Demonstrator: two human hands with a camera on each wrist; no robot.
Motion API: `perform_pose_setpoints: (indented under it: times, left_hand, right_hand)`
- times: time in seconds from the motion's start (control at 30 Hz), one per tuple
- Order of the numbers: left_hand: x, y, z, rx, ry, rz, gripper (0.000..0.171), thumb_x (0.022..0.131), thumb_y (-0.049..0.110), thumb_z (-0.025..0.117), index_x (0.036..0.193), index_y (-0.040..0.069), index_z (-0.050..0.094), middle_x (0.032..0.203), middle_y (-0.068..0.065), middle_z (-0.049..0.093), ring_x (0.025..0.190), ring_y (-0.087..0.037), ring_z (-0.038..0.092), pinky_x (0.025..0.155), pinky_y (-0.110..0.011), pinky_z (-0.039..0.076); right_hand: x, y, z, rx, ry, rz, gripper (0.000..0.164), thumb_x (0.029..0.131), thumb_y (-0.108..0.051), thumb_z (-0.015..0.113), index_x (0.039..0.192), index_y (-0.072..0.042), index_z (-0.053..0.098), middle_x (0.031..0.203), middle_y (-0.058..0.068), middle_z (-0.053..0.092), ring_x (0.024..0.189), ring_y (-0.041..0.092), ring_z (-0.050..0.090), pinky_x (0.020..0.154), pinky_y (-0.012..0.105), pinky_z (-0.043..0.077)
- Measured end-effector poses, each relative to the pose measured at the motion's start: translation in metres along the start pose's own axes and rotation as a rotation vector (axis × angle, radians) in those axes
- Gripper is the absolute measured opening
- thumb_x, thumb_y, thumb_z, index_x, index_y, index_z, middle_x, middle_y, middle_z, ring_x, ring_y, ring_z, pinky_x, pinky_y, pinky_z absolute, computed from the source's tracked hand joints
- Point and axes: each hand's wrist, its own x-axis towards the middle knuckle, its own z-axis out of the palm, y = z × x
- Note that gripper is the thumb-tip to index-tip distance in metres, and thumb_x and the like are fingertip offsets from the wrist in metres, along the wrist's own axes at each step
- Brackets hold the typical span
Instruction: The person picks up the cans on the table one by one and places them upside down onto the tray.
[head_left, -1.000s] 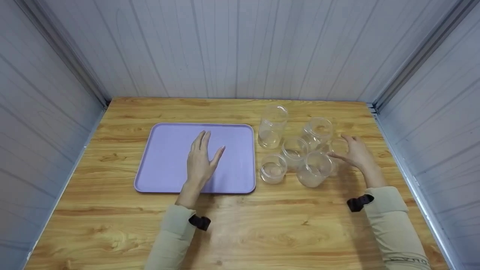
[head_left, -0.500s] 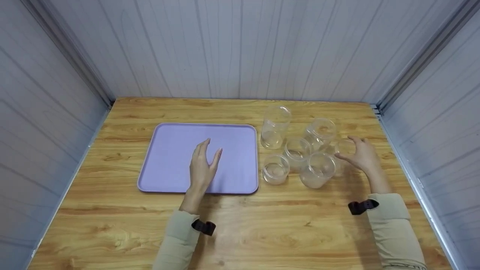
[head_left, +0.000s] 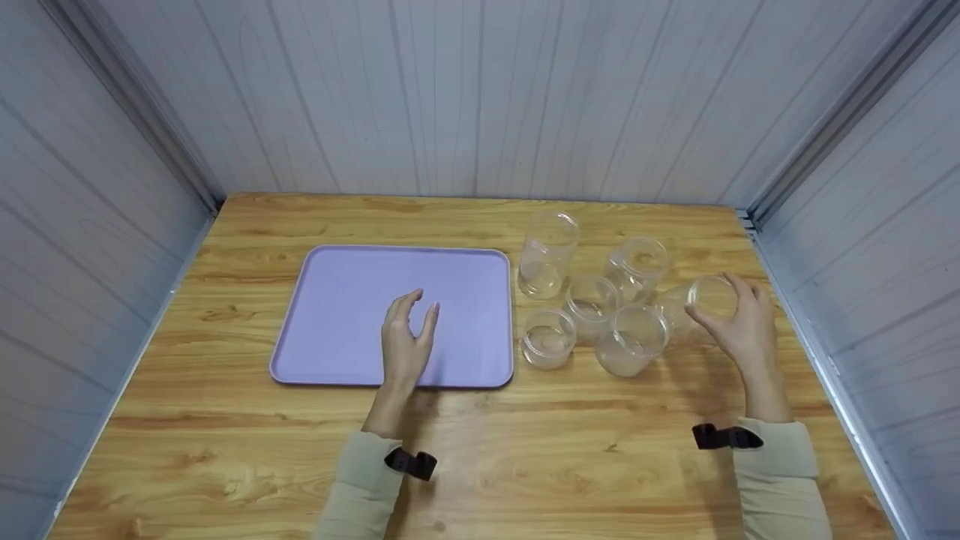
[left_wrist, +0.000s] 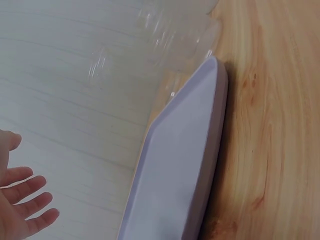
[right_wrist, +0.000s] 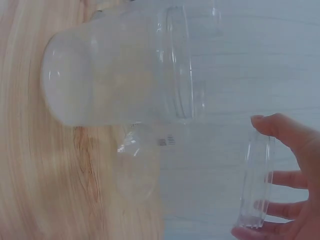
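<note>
My right hand (head_left: 739,322) grips a clear plastic jar (head_left: 711,298) near its rim, thumb on one side and fingers on the other; the rim (right_wrist: 256,180) shows between them in the right wrist view. This jar stands at the right end of a group of clear jars, its lower part overlapping a neighbouring jar (head_left: 632,341). My left hand (head_left: 405,345) hovers over the lilac tray (head_left: 337,315), thumb and fingers apart and slightly bent, holding nothing. In the left wrist view the left hand (left_wrist: 22,200) is at the lower left, beside the tray (left_wrist: 175,160).
Between the tray and the right hand stand a tall jar (head_left: 547,259), a short jar (head_left: 548,341), a middle jar (head_left: 591,304) and a back jar (head_left: 637,266), close together. The wooden table (head_left: 525,465) has pale walls (head_left: 442,97) behind and at both sides.
My right hand has moved right and a little toward me, taking the jar's rim with it. My left hand has drawn back slightly over the tray, its fingers bending more.
</note>
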Motion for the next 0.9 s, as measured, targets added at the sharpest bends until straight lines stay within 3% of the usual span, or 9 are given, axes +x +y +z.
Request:
perform_pose_setpoints:
  times: [0.27,0.37,0.53,0.67,0.9]
  left_hand:
    - [-0.006,0.002,0.001,-0.118,-0.023,-0.059,0.035,0.086,0.019,0.058,0.113,-0.003,0.055,0.107,-0.015,0.056,0.100,-0.027,0.050,0.076,-0.039,0.045]
    - [-0.006,0.004,0.002,-0.159,-0.041,-0.078,0.035,0.086,0.020,0.058,0.115,0.000,0.054,0.107,-0.012,0.056,0.099,-0.024,0.050,0.075,-0.038,0.045]
    - [-0.006,0.010,0.003,-0.217,-0.070,-0.112,0.037,0.085,0.019,0.059,0.117,0.002,0.052,0.110,-0.011,0.053,0.099,-0.023,0.050,0.074,-0.038,0.045]
    - [-0.006,0.015,0.003,-0.268,-0.098,-0.130,0.039,0.085,0.015,0.059,0.120,0.000,0.049,0.115,-0.016,0.049,0.102,-0.026,0.048,0.074,-0.038,0.046]
    - [-0.006,0.049,-0.009,-0.316,-0.114,-0.102,0.037,0.085,0.003,0.056,0.118,-0.009,0.047,0.114,-0.022,0.048,0.103,-0.031,0.047,0.077,-0.042,0.045]
  right_hand:
    - [-0.016,-0.006,-0.003,0.074,0.229,0.024,0.075,0.068,-0.031,0.076,0.129,-0.004,0.043,0.119,0.026,0.039,0.105,0.040,0.040,0.086,0.053,0.035]
    - [-0.020,-0.008,-0.002,0.118,0.329,0.018,0.075,0.067,-0.029,0.077,0.129,-0.005,0.043,0.117,0.023,0.041,0.098,0.033,0.044,0.076,0.039,0.042]
    - [-0.026,-0.010,0.001,0.215,0.452,0.030,0.073,0.066,-0.027,0.077,0.129,-0.008,0.045,0.118,0.016,0.044,0.096,0.024,0.044,0.061,0.013,0.040]
    - [-0.029,-0.013,0.005,0.308,0.522,0.026,0.070,0.067,-0.023,0.077,0.129,-0.012,0.046,0.116,0.008,0.046,0.094,0.021,0.044,0.061,0.010,0.041]
    - [-0.035,-0.017,0.020,0.456,0.550,0.005,0.067,0.070,-0.015,0.074,0.130,-0.011,0.045,0.117,0.008,0.046,0.097,0.019,0.045,0.062,0.011,0.044]
